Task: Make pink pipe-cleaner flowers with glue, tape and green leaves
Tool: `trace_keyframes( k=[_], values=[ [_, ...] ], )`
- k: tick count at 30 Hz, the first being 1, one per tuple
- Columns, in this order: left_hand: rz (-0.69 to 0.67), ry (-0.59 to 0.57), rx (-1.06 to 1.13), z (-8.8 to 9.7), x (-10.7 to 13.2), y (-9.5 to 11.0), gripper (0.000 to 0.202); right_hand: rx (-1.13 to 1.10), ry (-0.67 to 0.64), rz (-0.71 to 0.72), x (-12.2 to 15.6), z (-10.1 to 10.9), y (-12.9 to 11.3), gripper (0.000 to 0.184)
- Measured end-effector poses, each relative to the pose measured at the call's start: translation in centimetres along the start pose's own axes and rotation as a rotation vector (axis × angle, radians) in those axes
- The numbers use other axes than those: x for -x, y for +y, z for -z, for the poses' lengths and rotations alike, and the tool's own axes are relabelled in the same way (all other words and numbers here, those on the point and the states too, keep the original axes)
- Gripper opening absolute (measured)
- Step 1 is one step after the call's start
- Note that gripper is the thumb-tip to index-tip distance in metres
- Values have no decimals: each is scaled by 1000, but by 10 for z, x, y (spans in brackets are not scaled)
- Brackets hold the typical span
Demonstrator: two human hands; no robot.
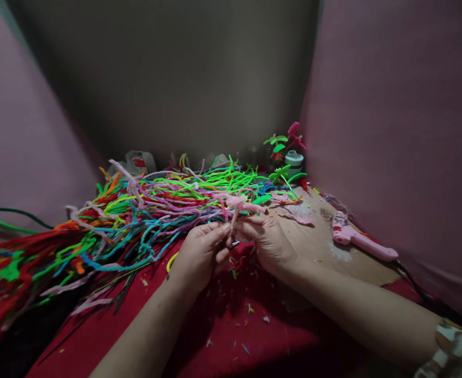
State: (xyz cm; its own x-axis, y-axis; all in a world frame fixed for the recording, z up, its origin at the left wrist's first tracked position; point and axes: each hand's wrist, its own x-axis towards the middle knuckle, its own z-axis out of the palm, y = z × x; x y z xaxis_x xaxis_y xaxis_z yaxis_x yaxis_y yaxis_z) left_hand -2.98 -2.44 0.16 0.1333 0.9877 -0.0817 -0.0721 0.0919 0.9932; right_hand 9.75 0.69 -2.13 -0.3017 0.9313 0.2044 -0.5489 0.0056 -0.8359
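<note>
Close together in the middle of the head view, both hands work at one small piece. My left hand (pixel 199 254) is closed, its thumb and fingertips pinching the base of a pink pipe-cleaner flower (pixel 235 201). From the other side my right hand (pixel 272 245) is closed too, fingertips pressed at the same short stem. Fuzzy pink petals stick out above the fingers, with small pale yellow bits beside them. A small shiny tip shows under the fingers; I cannot make out what it is.
A big heap of coloured pipe cleaners (pixel 156 202) spreads across the left and back. At the right, a pink corded tool (pixel 367 242) lies on a tan board (pixel 317 252). Finished-looking flowers (pixel 280 144) stand by a pale blue bottle (pixel 294 161). Scraps dot the red cloth (pixel 215 336).
</note>
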Motion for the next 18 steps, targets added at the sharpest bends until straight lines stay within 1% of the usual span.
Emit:
trace_keyframes(
  k=[2, 4, 6, 8, 9, 11, 15, 18],
  values=[
    [-196, 172, -294, -2, 1, -3, 23, -3, 21, -1, 0, -1, -1, 16],
    [-448, 314, -661, -4, 1, -8, 16, -9, 56, -17, 0, -1, -1, 17],
    [-660, 361, -1005, -4, 0, -14, 13, -2, 88, -39, 0, -1, 0, 16],
    [-771, 366, -1252, -4, 0, -19, 18, 27, 103, -37, 1, 1, 1, 14],
    [-799, 376, -1323, -4, -1, -21, 19, 42, 101, -29, 1, 1, 2, 13],
    [-845, 397, -1367, -3, -1, -22, 17, 56, 85, -18, 2, 1, 2, 13],
    [-943, 419, -1272, -3, -1, -20, 11, 38, 46, -13, 3, 0, 0, 15],
    [-974, 418, -1196, -4, 0, -17, 9, 56, 36, 23, 3, -1, -1, 13]
  ],
)
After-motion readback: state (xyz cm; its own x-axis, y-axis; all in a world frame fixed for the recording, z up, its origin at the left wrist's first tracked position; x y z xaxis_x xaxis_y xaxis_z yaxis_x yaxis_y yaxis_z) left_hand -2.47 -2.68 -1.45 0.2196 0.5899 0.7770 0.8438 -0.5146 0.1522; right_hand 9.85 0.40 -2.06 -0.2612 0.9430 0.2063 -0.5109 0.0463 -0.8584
